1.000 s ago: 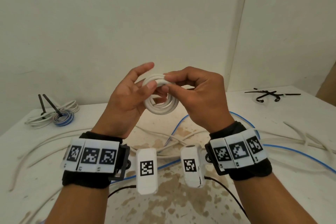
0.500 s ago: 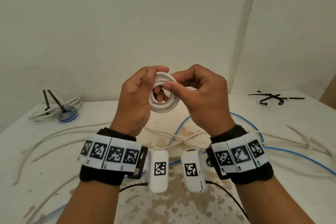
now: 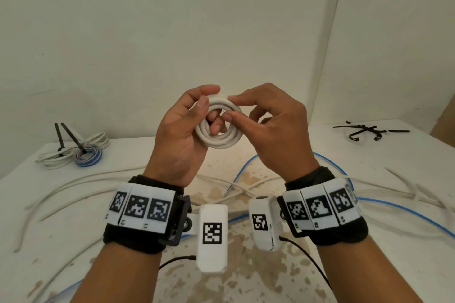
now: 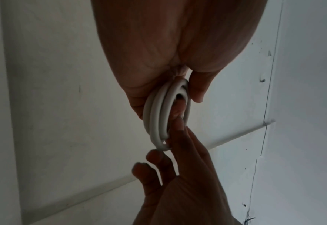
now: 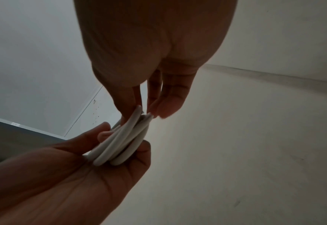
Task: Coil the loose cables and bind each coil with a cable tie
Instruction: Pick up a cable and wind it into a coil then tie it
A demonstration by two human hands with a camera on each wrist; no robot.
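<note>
A smooth, round white cable coil point(image 3: 219, 128), raised above the stained table point(image 3: 406, 265): left hand point(image 3: 183, 138) grips it, fingers curled; right hand point(image 3: 273, 128) pinches its upper rim.

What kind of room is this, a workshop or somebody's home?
Probably a bare work corner set up for recording, not a lived-in room: a stained white table against plain walls, loose cables strewn over it, spare black cable ties in one corner, and marker-tagged wristbands on the person.
</note>
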